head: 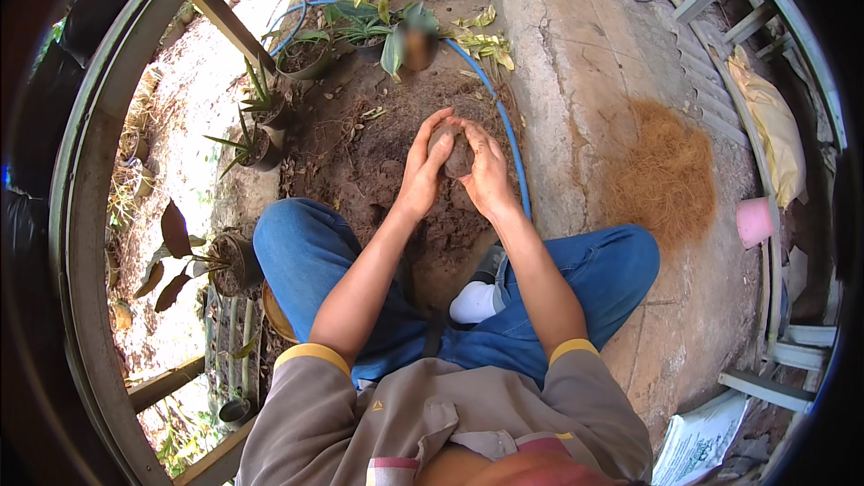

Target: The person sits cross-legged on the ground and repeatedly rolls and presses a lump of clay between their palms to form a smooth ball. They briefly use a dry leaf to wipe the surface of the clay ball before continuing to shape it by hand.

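Note:
My left hand [424, 165] and my right hand [487, 169] are cupped around a ball of brown soil [457, 154], with the fingertips close together at its far side. The ball is held above a mound of dark, moist soil [388, 182] on the ground between and beyond my knees. Soil marks show on my fingers. Part of the ball's surface is hidden by my left thumb and the palms.
A blue hose [503, 111] curves around the soil's right side. Potted plants [260, 148] stand at the left and far side. Brown fibre [665, 172] lies heaped on the concrete at right, near a pink pot [754, 221] and a yellowish sack [769, 125].

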A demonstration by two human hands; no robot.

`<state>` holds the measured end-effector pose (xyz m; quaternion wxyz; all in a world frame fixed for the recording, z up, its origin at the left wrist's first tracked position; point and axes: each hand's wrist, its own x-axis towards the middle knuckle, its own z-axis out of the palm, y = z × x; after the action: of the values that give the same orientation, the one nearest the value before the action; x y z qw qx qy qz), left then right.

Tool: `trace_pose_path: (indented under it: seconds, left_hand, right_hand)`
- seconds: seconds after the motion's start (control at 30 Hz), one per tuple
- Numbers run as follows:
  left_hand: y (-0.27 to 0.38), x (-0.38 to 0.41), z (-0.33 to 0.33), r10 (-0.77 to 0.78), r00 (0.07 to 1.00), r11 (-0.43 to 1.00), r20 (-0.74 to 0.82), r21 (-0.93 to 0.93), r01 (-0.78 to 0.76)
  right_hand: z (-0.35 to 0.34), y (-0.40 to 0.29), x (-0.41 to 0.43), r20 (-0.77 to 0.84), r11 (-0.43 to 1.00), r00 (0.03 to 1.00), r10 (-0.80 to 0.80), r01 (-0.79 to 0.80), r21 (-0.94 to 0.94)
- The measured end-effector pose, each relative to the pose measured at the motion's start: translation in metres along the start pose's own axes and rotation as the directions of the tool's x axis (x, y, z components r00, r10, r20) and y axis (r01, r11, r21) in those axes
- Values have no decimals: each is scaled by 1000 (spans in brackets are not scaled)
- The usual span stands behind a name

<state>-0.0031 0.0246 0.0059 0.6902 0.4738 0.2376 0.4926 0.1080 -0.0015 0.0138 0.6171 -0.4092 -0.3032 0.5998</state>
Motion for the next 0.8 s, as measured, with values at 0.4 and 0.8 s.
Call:
trace_pose_path:
  seconds: [0.4, 0.8]
  left_hand:
    - [9, -4, 10, -68, 995, 990, -72, 116, 76]
    - [8, 3, -6, -119, 990, 987, -71, -116, 111]
  right_hand:
    - [5, -5, 1, -58, 989, 993, 99, -92, 120]
    - [-2, -9, 0, 269, 941, 960, 80, -162, 296]
